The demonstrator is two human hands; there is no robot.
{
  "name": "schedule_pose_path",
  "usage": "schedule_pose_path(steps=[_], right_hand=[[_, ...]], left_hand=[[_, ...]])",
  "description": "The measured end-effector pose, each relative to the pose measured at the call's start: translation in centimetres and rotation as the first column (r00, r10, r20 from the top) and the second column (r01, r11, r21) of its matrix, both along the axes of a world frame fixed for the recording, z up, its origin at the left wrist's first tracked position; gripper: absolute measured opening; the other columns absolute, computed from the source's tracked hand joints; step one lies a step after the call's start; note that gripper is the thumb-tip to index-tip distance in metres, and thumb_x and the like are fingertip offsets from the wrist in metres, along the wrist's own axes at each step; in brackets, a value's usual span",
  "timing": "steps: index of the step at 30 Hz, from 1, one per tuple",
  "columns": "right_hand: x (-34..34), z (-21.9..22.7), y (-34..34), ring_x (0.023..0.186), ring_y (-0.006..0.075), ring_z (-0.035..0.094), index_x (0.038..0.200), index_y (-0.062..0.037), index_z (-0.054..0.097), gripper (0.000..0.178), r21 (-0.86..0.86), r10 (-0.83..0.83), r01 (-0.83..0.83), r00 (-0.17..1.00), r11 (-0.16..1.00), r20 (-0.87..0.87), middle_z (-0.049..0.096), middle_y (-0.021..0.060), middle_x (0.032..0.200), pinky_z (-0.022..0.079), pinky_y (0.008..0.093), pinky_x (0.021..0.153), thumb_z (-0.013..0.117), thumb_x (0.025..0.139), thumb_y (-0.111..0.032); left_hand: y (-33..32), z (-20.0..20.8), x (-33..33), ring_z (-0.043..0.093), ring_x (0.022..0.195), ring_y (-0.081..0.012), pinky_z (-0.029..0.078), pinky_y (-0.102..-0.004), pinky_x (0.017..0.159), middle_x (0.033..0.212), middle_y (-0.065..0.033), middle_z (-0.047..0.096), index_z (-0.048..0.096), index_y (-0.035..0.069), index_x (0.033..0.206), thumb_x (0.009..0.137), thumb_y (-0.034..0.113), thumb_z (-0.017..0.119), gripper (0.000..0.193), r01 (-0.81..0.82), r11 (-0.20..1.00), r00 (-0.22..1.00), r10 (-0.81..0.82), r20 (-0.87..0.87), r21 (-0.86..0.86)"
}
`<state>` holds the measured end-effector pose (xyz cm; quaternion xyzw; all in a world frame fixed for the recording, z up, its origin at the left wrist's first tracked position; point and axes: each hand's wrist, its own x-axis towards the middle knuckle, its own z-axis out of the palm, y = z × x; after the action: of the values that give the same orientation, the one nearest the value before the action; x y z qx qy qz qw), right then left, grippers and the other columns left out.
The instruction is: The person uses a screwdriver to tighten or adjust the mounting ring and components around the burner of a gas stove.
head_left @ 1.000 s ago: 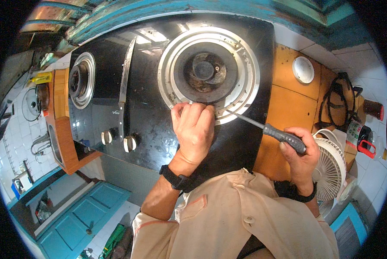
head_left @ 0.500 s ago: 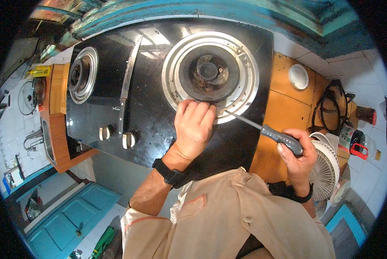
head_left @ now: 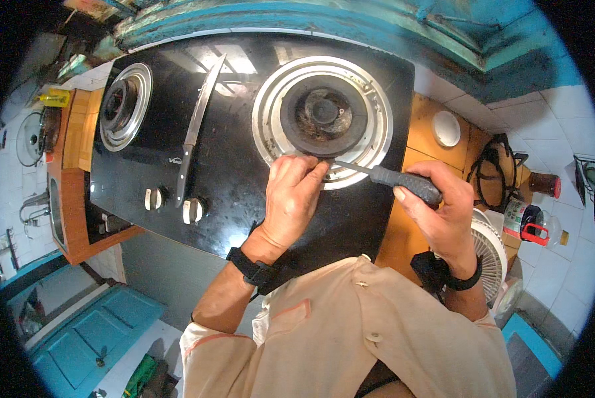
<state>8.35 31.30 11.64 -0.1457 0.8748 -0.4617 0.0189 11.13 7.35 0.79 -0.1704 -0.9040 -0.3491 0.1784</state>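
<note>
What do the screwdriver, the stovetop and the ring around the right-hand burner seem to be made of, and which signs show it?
Screwdriver: handle probably plastic or rubber, dark and mostly dull; shaft likely metal, slim and grey.
Stovetop: probably glass, glossy black, mirroring bright light.
Ring: metal, perhaps stainless steel, silvery with bright highlights and dark specks.

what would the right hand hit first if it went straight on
Likely the left hand, at the near edge of the burner; the screwdriver in the right hand points there, though depth at its tip is unclear.
</note>
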Motion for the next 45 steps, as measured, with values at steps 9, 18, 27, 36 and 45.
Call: schedule_pose_path(steps=[9,18,27,36,45], right_hand=[[-0.6,0.3,0.2,0.059,0.0182,0.058,0.092,-0.0006,0.066,0.017,0.075,0.030,-0.028,0.999,0.997,-0.021,0.060,0.0084,0.070,0.044,0.0324,0.055,0.077,0.083,-0.011],[-0.8,0.5,0.3,0.060,0.0189,0.057,0.091,-0.0003,0.066,0.018,0.082,0.039,-0.034,0.998,0.996,-0.058,0.059,0.0085,0.070,0.044,0.0327,0.056,0.077,0.082,-0.012],[-0.9,0.9,0.7,0.060,0.0203,0.059,0.092,-0.0005,0.067,0.019,0.093,0.043,-0.039,0.998,0.995,-0.036,0.059,0.0086,0.071,0.045,0.0327,0.056,0.078,0.081,-0.012],[-2.0,2.2,0.4,0.061,0.0234,0.062,0.093,-0.0002,0.067,0.019,0.154,0.129,-0.118,0.990,0.981,-0.061,0.060,0.0110,0.071,0.046,0.0340,0.056,0.077,0.082,-0.012],[-2.7,2.8,-0.7,0.058,0.0229,0.060,0.090,0.0003,0.066,0.019,0.148,0.217,-0.206,0.974,0.967,-0.067,0.060,0.0122,0.070,0.045,0.0341,0.054,0.078,0.081,-0.010]], left_hand=[[-0.1,0.1,0.3,0.060,0.094,-0.0324,0.048,-0.0422,0.084,0.104,-0.0127,0.064,0.070,0.001,0.113,0.076,-0.004,0.074,0.037,0.031,0.998,0.998,-0.034,0.051,0.047],[-0.1,0.5,0.4,0.061,0.100,-0.0318,0.049,-0.0427,0.091,0.108,-0.0130,0.064,0.069,-0.001,0.115,0.077,-0.002,0.071,0.038,0.049,0.999,0.998,-0.050,0.049,0.017],[-0.2,0.6,0.8,0.061,0.103,-0.0353,0.049,-0.0440,0.091,0.116,-0.0157,0.064,0.067,0.000,0.117,0.076,-0.006,0.072,0.042,0.061,0.998,0.994,-0.063,0.091,0.032],[-0.4,0.7,1.1,0.062,0.104,-0.0346,0.050,-0.0433,0.093,0.118,-0.0147,0.065,0.068,-0.001,0.115,0.077,-0.006,0.073,0.039,0.063,0.998,0.993,-0.066,0.103,0.029],[-0.5,0.5,1.2,0.062,0.105,-0.0330,0.049,-0.0423,0.093,0.118,-0.0142,0.065,0.068,-0.001,0.114,0.079,-0.004,0.073,0.035,0.062,0.997,0.993,-0.067,0.099,0.048]])
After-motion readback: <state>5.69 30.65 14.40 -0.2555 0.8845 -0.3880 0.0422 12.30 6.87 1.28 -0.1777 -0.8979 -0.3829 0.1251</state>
